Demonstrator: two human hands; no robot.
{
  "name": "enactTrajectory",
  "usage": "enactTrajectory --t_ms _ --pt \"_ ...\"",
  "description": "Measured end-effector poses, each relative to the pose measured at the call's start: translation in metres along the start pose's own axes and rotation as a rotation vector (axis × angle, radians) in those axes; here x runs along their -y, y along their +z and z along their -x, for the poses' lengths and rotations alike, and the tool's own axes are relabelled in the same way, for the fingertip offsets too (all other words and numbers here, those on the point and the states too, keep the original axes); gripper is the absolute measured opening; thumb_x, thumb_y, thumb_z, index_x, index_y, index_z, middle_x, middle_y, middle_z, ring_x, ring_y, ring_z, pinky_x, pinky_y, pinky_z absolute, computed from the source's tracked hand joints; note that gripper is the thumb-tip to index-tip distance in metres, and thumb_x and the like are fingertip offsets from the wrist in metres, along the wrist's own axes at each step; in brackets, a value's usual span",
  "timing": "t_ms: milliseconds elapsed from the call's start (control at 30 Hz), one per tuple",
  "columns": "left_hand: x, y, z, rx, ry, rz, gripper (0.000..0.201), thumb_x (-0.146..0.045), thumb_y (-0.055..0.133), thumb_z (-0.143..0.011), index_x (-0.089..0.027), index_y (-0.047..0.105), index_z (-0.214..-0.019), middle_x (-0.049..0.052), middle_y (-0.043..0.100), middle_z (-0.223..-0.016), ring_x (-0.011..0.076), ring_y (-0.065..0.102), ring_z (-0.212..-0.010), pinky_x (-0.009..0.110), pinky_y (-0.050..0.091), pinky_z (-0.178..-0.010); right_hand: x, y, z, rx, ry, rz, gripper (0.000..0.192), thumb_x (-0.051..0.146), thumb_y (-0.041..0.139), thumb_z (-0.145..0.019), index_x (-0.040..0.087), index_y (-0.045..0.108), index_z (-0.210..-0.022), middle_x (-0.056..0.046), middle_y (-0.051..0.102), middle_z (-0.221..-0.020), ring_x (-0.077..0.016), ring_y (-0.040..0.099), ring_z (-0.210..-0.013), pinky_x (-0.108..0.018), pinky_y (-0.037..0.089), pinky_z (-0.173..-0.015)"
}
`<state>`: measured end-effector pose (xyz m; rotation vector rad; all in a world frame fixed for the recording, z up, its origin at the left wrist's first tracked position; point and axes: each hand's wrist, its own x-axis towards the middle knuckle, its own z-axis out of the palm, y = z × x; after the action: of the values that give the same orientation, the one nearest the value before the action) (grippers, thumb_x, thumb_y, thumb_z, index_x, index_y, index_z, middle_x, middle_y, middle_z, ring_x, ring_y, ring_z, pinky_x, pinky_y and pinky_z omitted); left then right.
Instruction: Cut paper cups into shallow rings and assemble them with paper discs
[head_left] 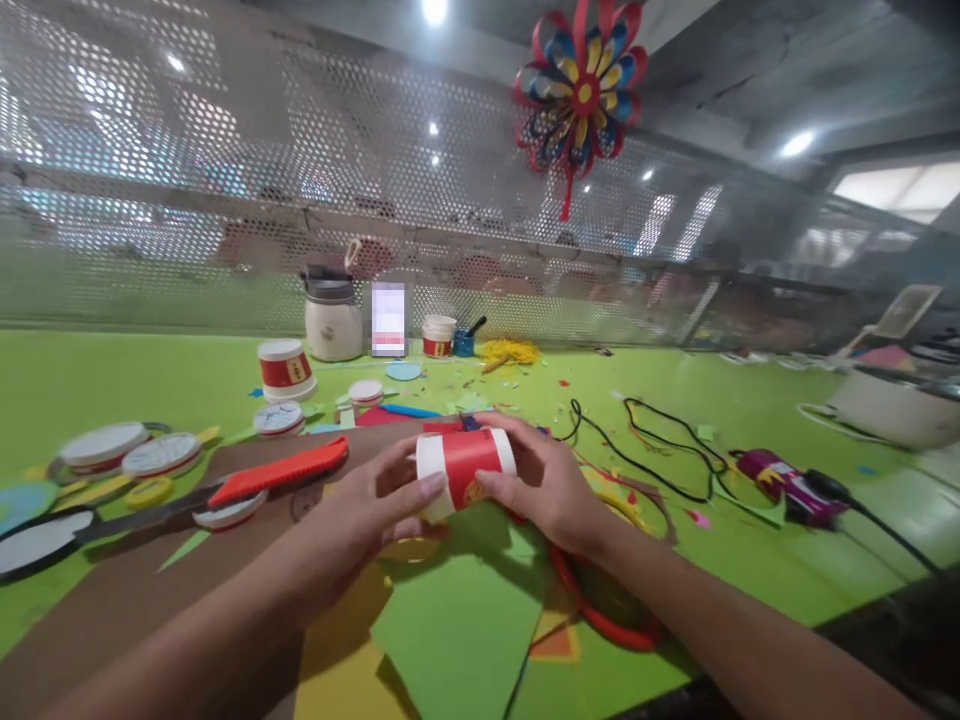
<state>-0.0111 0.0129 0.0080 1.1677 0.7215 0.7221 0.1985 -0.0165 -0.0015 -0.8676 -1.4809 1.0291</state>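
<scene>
Both hands grip one red-and-white paper cup (466,468) lying on its side just above green paper sheets (465,620); left hand (375,505) clasps its base end, right hand (541,478) its rim end; the cup looks whole, uncut; left of them an orange utility knife (281,470) lies untouched; farther off, cut cup discs (161,453) and an upright cup (285,370) sit on the green tabletop (750,420).

A blurred patch (388,319) hides the upright carton's label.
</scene>
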Motion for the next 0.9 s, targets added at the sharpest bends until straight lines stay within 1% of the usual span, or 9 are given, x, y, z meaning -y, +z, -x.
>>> enactTrajectory --t_ms 100,233,367,467,600,700,800,833,900 --pt "0.003 0.002 0.0 0.001 -0.055 -0.016 0.058 -0.037 0.077 -0.073 -0.03 0.056 -0.127 0.009 0.063 -0.127 0.0258 0.066 -0.099 0.033 0.058 -0.072 -0.004 0.0 0.006 0.009 -0.016 0.057 0.054 0.032 0.073 -0.079 0.031 0.054 -0.13 -0.006 0.058 -0.127 -0.0248 0.06 -0.106 -0.042 0.05 -0.092" --pt "0.006 -0.001 -0.003 -0.043 -0.102 0.022 0.061 -0.037 0.078 -0.071 -0.032 0.055 -0.128 0.01 0.061 -0.131 0.0282 0.067 -0.101 0.035 0.059 -0.069 -0.009 -0.003 0.013 0.039 -0.005 0.158 0.055 0.034 0.071 -0.082 0.03 0.051 -0.132 -0.008 0.06 -0.121 -0.0228 0.064 -0.095 -0.039 0.055 -0.082" --pt "0.003 -0.005 -0.007 -0.19 0.086 -0.097 0.069 -0.036 0.084 -0.062 -0.03 0.057 -0.126 0.01 0.064 -0.128 0.0305 0.063 -0.113 0.034 0.058 -0.08 -0.006 -0.002 0.015 0.035 -0.057 0.262 0.058 0.027 0.079 -0.072 0.027 0.057 -0.125 -0.009 0.057 -0.124 -0.0276 0.058 -0.109 -0.044 0.048 -0.096" --pt "0.0 0.0 -0.005 -0.268 0.242 -0.134 0.08 -0.034 0.088 -0.057 -0.031 0.054 -0.129 0.009 0.066 -0.128 0.0316 0.057 -0.123 0.035 0.054 -0.091 -0.003 0.006 0.015 0.024 -0.077 0.244 0.065 0.027 0.079 -0.073 0.027 0.051 -0.132 -0.01 0.052 -0.137 -0.0299 0.051 -0.123 -0.047 0.04 -0.105" --pt "0.008 0.015 0.002 -0.129 0.224 0.006 0.071 -0.029 0.084 -0.065 -0.03 0.055 -0.13 0.007 0.064 -0.132 0.031 0.056 -0.125 0.038 0.051 -0.098 -0.008 0.024 0.015 -0.045 -0.018 0.119 0.071 0.032 0.076 -0.076 0.028 0.041 -0.138 -0.011 0.053 -0.138 -0.0292 0.057 -0.119 -0.046 0.049 -0.098" --pt "0.013 0.02 0.002 -0.06 0.158 0.097 0.057 -0.029 0.08 -0.071 -0.021 0.061 -0.124 0.011 0.066 -0.129 0.0322 0.06 -0.12 0.04 0.051 -0.098 -0.015 0.034 0.018 -0.123 -0.07 0.321 0.084 0.039 0.081 -0.07 0.025 0.038 -0.141 -0.014 0.051 -0.14 -0.0324 0.052 -0.124 -0.05 0.042 -0.104" --pt "0.0 0.014 0.001 -0.061 0.096 0.1 0.052 -0.024 0.08 -0.071 -0.016 0.063 -0.119 0.011 0.071 -0.119 0.0294 0.067 -0.107 0.038 0.055 -0.092 -0.018 0.036 0.025 -0.114 -0.124 0.554 0.096 0.05 0.08 -0.068 0.016 0.033 -0.145 -0.018 0.051 -0.136 -0.0332 0.048 -0.125 -0.052 0.042 -0.104" --pt "-0.009 0.01 0.001 -0.093 0.099 0.096 0.048 -0.023 0.079 -0.072 -0.016 0.064 -0.116 0.01 0.074 -0.114 0.0266 0.07 -0.1 0.035 0.056 -0.089 -0.016 0.035 0.027 -0.071 -0.131 0.635 0.093 0.051 0.078 -0.07 0.014 0.035 -0.144 -0.018 0.052 -0.134 -0.0322 0.049 -0.124 -0.05 0.043 -0.102" --pt "-0.029 0.002 0.003 -0.237 0.102 0.098 0.041 -0.024 0.075 -0.076 -0.014 0.065 -0.114 0.008 0.077 -0.102 0.0222 0.073 -0.087 0.031 0.059 -0.081 -0.008 0.031 0.033 0.099 -0.124 0.787 0.067 0.046 0.07 -0.081 0.011 0.049 -0.134 -0.017 0.059 -0.121 -0.0287 0.054 -0.113 -0.045 0.047 -0.097"
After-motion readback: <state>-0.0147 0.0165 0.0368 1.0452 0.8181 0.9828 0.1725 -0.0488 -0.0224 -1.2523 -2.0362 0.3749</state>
